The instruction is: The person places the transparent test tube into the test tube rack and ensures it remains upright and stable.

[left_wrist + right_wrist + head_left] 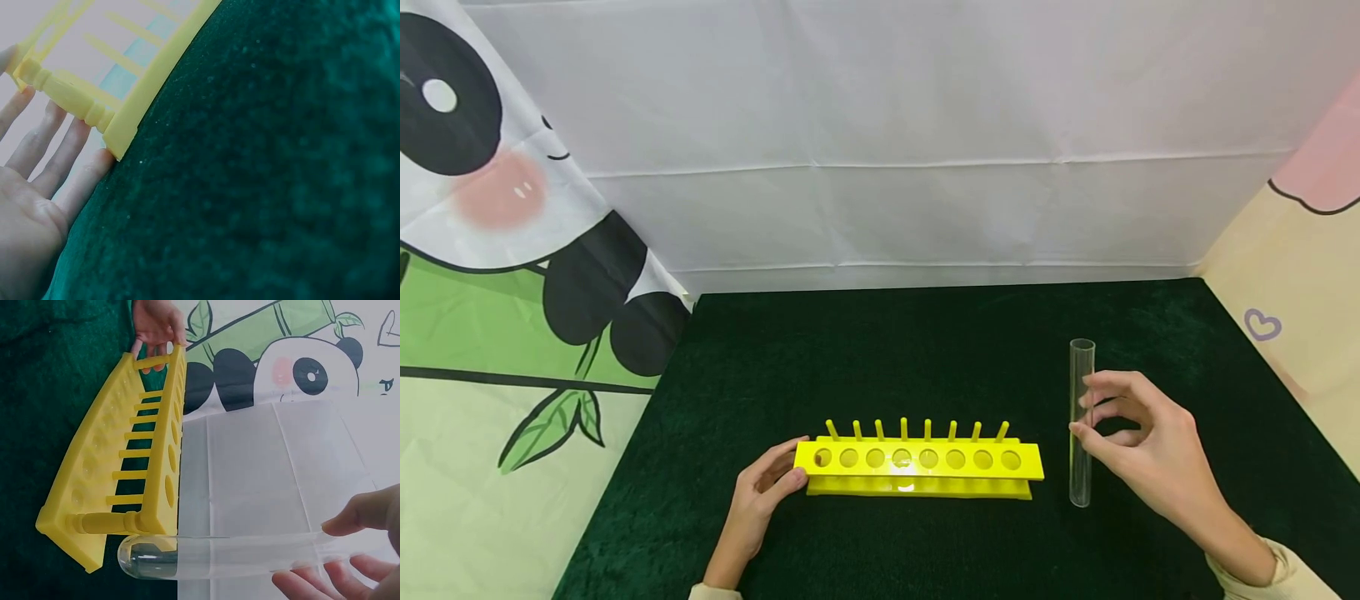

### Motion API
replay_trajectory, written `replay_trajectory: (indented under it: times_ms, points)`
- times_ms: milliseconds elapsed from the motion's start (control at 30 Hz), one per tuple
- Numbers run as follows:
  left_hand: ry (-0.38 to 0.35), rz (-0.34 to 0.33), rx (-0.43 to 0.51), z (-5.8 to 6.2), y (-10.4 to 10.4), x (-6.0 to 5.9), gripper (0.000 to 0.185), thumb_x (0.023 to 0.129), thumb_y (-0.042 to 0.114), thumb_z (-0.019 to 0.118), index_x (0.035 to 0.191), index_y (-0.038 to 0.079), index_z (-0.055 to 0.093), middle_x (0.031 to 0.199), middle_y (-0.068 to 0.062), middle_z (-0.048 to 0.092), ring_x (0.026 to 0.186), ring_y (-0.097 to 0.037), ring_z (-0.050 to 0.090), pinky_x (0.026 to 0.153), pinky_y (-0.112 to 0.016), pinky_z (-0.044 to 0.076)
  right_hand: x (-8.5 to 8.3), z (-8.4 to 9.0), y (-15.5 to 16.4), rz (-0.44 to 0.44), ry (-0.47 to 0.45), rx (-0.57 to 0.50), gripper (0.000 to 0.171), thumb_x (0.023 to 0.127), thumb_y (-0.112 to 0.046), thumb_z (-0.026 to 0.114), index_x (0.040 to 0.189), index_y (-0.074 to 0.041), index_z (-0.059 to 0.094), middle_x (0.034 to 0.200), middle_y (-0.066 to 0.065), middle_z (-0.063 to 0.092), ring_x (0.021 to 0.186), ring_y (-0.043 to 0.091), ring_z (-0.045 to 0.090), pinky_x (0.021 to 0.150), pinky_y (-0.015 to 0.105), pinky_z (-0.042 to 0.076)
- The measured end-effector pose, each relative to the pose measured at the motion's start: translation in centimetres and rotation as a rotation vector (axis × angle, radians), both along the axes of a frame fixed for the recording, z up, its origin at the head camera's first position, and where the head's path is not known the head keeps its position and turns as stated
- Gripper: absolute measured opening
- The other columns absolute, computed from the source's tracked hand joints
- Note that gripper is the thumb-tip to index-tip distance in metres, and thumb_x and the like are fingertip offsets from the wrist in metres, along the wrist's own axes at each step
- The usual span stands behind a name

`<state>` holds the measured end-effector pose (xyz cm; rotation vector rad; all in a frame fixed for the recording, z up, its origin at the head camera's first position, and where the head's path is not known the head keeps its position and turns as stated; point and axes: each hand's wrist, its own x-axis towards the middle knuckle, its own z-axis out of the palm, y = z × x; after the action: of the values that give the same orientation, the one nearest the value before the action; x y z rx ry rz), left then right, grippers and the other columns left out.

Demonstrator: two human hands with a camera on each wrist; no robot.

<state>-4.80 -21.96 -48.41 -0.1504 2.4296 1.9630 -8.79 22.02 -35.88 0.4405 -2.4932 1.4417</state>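
Observation:
A yellow test tube rack (917,461) stands on the dark green cloth, its row of round holes bare and its pegs rising behind them. My left hand (762,492) holds the rack's left end, thumb at the top plate's near corner. In the left wrist view, the fingers (72,140) lie along the rack's end post. Right of the rack, my right hand (1150,446) pinches a clear glass test tube (1081,467) between thumb and fingertips. The tube (206,557) is upright with its rounded end down, and it looks empty. In the right wrist view, that end overlaps the rack's near end.
Dark green velvety cloth (880,358) covers the table. A white creased sheet (880,133) hangs behind it. Printed cloths with a panda (520,200) on the left and a small heart (1262,325) on the right flank the table.

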Motion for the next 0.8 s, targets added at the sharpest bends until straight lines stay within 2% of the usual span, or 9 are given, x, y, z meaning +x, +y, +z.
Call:
replay_trajectory:
  times_ms: [800]
  points:
    - [-0.005, 0.002, 0.02, 0.0, 0.0, 0.0, 0.037, 0.093, 0.017, 0.059, 0.128, 0.007, 0.056, 0.129, -0.01, 0.056, 0.105, -0.02, 0.06, 0.082, -0.031, 0.053, 0.4, 1.4, -0.2, -0.002, 0.063, -0.016, 0.053, 0.071, 0.013, 0.073, 0.117, -0.006, 0.055, 0.096, 0.002, 0.06, 0.083, 0.007, 0.061, 0.062, 0.018, 0.053]
